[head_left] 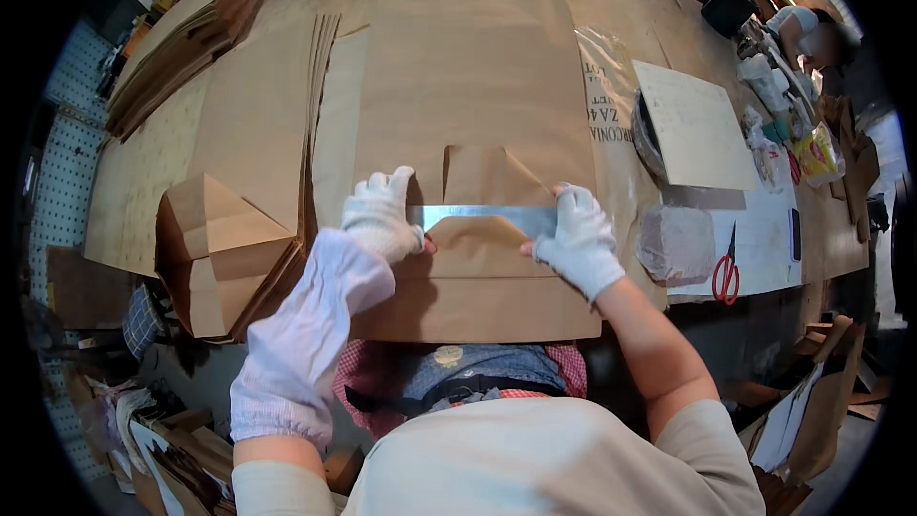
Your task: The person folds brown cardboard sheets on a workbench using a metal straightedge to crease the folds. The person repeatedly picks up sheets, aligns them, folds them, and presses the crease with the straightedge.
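A large brown kraft paper bag (468, 57) lies flat in front of me, its near end partly folded. Across that end runs a flat, shiny metal strip (489, 217), with a raised paper flap (475, 170) just beyond it and a curved fold of paper on its near side. My left hand (380, 217), in a white glove with bare fingertips, grips the strip's left end, thumb on the near side. At the opposite end my right hand (580, 241), gloved likewise, is closed on the strip and the paper edge beside it.
To the left sits a stack of folded paper bags (224, 258); another paper stack (186, 43) lies farther back. On the right are a pale board (693, 129), a plastic-wrapped block (675, 246), red-handled scissors (727, 272) and a dark phone (795, 234). Another person (812, 38) is at the far right.
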### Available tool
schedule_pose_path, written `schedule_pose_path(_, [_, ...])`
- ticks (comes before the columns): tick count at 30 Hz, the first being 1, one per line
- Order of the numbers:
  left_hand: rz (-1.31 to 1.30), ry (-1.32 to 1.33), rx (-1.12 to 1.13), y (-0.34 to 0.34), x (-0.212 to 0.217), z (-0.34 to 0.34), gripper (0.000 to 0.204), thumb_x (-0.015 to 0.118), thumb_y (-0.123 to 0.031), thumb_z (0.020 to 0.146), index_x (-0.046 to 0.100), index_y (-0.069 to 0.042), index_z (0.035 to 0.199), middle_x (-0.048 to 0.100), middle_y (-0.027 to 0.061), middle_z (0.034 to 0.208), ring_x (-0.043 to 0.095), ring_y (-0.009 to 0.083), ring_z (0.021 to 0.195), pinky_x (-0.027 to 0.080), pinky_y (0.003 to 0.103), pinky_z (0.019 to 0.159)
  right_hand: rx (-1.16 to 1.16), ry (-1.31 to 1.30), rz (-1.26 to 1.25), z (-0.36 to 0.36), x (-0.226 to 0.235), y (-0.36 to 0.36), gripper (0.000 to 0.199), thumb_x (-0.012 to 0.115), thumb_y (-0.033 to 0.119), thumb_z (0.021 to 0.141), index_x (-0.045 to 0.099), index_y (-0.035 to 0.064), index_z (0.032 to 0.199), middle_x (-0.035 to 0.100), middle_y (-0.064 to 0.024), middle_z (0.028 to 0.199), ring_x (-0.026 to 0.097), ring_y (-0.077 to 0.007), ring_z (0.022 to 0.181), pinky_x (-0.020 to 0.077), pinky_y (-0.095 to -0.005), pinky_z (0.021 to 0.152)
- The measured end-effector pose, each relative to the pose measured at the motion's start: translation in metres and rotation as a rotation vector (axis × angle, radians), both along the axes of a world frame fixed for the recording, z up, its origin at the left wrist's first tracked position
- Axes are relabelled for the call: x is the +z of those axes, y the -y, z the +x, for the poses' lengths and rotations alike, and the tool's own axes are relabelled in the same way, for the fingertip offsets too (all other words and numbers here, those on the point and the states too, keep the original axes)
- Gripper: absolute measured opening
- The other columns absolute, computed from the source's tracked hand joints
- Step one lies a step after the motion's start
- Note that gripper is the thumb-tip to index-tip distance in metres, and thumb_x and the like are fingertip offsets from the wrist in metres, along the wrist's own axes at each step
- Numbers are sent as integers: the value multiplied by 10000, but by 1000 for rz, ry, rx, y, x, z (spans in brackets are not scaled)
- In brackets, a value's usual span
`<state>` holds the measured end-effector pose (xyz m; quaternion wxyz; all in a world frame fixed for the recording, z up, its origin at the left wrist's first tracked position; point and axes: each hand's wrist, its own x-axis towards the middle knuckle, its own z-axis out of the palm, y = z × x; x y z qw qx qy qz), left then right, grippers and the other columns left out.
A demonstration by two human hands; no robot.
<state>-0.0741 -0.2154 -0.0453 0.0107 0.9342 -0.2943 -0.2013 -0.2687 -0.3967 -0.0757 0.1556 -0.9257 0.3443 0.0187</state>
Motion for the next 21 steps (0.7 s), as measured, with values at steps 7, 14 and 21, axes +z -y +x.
schedule_pose_path(7, [-4,-57,-299,14,-5,15,681,910,-216,615,669,-124,1245,712,119,1094,627,361,1164,516,429,1000,162,-63,-22,31,-9,18,657,906,435,660,696,77,1169,680,-132,1144,633,-326,1120,528,-441,956])
schedule_pose_path(14, [-577,87,-713,-31,-26,-24,804,878,-237,565,609,-18,1291,577,211,1378,531,411,1292,409,521,1138,579,300,-20,-19,-23,-17,706,795,295,726,608,-22,1329,539,-199,1475,436,-378,1436,306,-514,1226])
schedule_pose_path(21, [-759,-633,-218,-34,-25,-10,611,747,-122,805,579,-36,1386,582,198,1408,555,377,1319,424,451,1143,404,703,367,-14,-34,-9,726,868,146,662,608,-18,1321,570,-210,1435,539,-403,1345,423,-462,1155])
